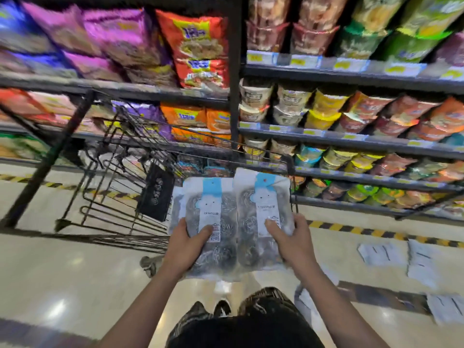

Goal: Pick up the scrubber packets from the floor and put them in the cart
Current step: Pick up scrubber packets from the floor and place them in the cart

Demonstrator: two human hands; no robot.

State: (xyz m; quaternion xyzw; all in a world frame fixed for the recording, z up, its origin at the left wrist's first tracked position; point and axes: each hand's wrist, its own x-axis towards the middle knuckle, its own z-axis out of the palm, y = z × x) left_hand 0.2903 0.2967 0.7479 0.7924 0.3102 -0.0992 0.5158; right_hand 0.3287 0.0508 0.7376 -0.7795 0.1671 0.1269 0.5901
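Your left hand (184,249) grips one scrubber packet (209,222), thumb curled over its face; your right hand (292,243) grips the second packet (263,217) the same way. Both sit held up just before the cart (120,172), not yet in it. The slick film could slide from your fingers (204,233), and more packets (421,262) remain on the floor (75,272) by your right side.
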